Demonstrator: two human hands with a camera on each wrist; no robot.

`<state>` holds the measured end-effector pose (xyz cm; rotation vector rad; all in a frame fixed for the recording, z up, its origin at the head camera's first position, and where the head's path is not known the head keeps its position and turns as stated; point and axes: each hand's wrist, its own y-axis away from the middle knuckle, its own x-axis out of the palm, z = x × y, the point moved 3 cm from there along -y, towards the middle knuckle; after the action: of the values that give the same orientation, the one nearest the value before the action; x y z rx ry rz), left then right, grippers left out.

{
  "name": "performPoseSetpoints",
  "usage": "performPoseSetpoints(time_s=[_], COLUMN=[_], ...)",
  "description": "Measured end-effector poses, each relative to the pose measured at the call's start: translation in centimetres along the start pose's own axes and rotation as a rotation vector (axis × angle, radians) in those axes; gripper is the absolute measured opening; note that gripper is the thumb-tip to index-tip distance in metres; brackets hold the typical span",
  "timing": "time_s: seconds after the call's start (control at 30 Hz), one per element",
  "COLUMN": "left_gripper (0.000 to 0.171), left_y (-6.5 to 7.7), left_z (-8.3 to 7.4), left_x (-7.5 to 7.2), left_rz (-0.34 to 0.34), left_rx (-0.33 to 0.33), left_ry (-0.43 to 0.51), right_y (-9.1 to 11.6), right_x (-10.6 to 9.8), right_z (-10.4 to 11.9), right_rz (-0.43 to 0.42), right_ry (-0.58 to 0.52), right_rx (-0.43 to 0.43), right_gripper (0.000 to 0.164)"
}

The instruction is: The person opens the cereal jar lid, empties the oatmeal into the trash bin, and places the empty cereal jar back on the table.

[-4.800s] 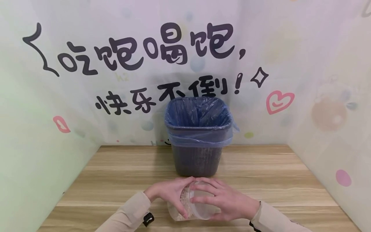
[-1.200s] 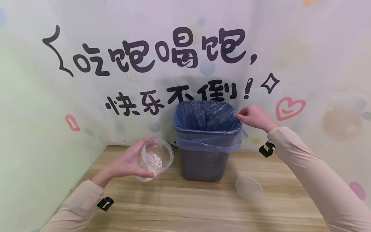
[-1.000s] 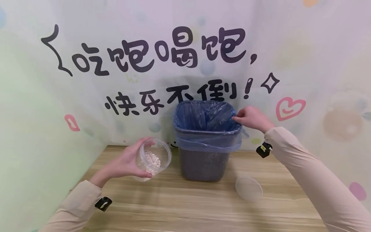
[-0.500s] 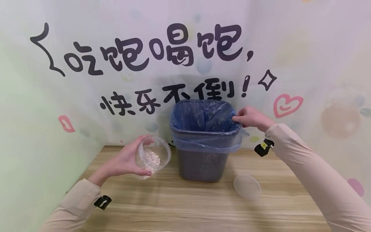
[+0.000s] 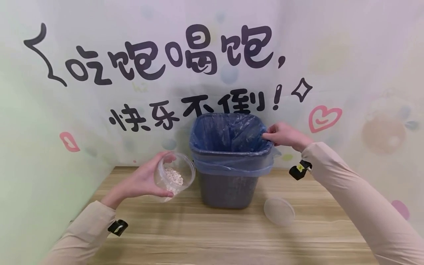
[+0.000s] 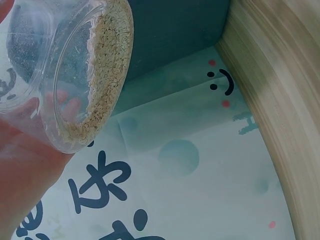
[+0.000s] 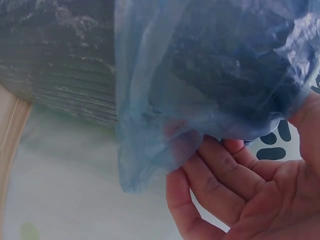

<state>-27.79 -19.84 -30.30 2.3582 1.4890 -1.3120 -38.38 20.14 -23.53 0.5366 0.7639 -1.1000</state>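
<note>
My left hand [image 5: 144, 181] holds a clear plastic jar [image 5: 189, 167] by its side, thumb and fingers spread round it. The jar is tilted, its open mouth facing the bin, with oat-like flakes [image 5: 173, 177] lying in its lower part. In the left wrist view the flakes [image 6: 110, 60] bank against the jar wall. A dark rectangular trash bin [image 5: 228, 191] stands to the jar's right, lined with a blue plastic bag [image 5: 228, 165]. At the bin's right rim my right hand [image 5: 287, 136] pinches the edge, thumb inside; in the right wrist view its fingers [image 7: 220, 180] lie under the folded-over bag.
A round translucent lid [image 5: 279, 211] lies flat on the wooden table [image 5: 205, 235], right of the bin. Behind the bin hangs a white printed backdrop [image 5: 212, 14] with dark lettering, and side panels flank the table.
Earlier both hands were on the jar at the table's front. The lid now lies apart, the left hand holds the jar raised and tilted, and the right hand has gone to the bin's rim.
</note>
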Motion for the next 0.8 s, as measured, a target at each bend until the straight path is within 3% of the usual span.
performPoseSetpoints(time_s=[0.43, 0.8], left_gripper=[0.1, 0.104], left_y=[-0.8, -1.3], left_z=[-0.7, -1.1], left_x=[-1.6, -3.1], left_rz=[-0.042, -0.067], left_rx=[0.004, 0.015], left_ry=[-0.087, -0.078], right_y=[-0.1, -0.6], right_x=[-0.1, -0.8], right_z=[0.0, 0.7], right_rz=[-0.011, 0.019], right_ry=[0.083, 0.292], right_rx=[-0.067, -0.225], right_gripper=[0.028, 0.03])
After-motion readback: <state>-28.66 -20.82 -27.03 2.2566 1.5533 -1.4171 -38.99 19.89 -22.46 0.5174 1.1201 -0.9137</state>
